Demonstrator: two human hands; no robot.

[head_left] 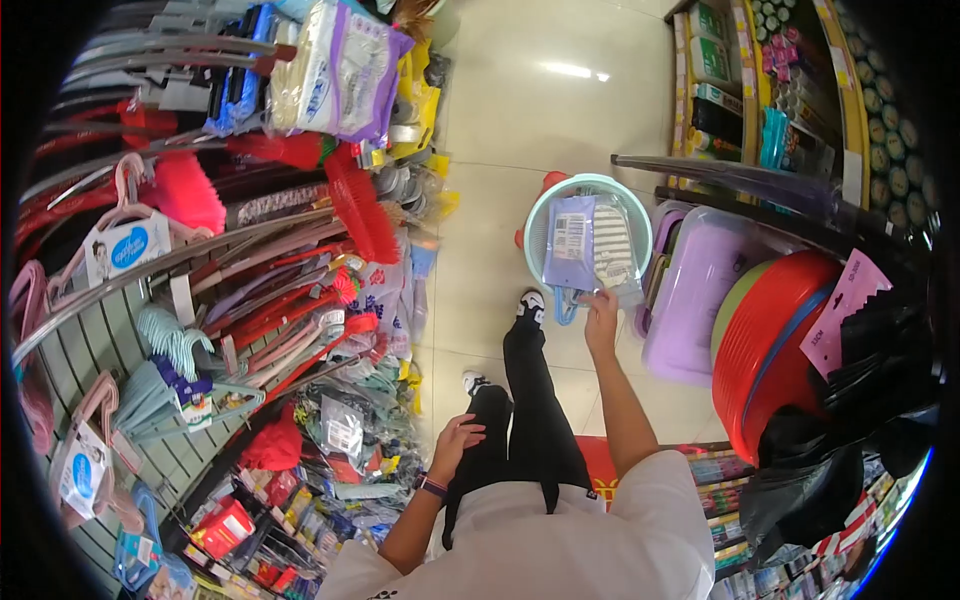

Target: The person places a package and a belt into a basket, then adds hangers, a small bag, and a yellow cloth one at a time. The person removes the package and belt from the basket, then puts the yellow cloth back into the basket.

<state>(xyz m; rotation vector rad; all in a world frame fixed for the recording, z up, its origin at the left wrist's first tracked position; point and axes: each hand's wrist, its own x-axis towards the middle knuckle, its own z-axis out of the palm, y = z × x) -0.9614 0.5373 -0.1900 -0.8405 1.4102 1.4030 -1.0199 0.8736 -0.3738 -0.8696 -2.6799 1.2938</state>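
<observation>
On my feed, I have the pale green basket [534, 215] ahead of the feet, between the shelving sides, its round mouth facing up towards my camera. Inside, the purple packet [570, 245] lies on the left, long axis running away from the person, its barcode label [571, 236] turned up. The striped packet [612, 243] sits beside it on the right, its long axis slanting from the far side down to the near right. I see the right hand [601, 320] at the basket's near edge, fingers bent and close together; I cannot tell whether they pinch the wrapping or the rim. The left hand [458, 447] hangs by the left thigh, fingers loosely apart.
</observation>
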